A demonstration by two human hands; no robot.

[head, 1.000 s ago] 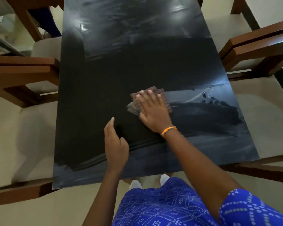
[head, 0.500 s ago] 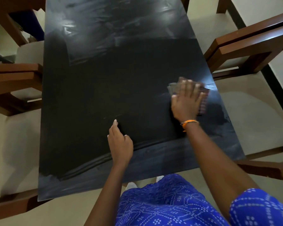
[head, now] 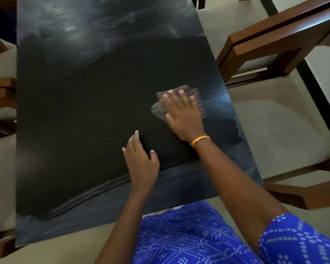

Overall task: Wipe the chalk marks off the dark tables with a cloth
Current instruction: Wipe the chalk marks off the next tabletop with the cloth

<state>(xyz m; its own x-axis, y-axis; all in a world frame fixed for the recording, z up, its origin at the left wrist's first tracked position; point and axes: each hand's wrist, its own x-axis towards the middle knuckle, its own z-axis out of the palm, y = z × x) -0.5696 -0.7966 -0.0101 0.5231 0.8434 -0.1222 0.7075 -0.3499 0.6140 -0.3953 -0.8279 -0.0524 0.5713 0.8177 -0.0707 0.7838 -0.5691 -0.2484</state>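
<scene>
A dark table [head: 80, 115] fills most of the view. My right hand [head: 181, 115] lies flat, fingers spread, on a brownish checked cloth [head: 193, 94] and presses it to the tabletop near the right edge; the hand is blurred. Only the cloth's far and left parts show past the fingers. My left hand [head: 141, 161] rests on the table nearer to me, fingers straight, holding nothing. The middle of the top is matt black. Pale grey chalk smears [head: 179, 185] run along the near edge, the right edge and across the far end [head: 95, 29].
Wooden chairs with beige cushions stand round the table: one frame [head: 274, 40] at the right, another arm [head: 303, 193] at the near right, more wood [head: 0, 96] at the left. My blue patterned clothing [head: 189, 235] is just below the table's near edge.
My right hand swept the cloth from the table's middle to the right edge, and now has come back a little to the left. My left hand stayed planted on the table.
</scene>
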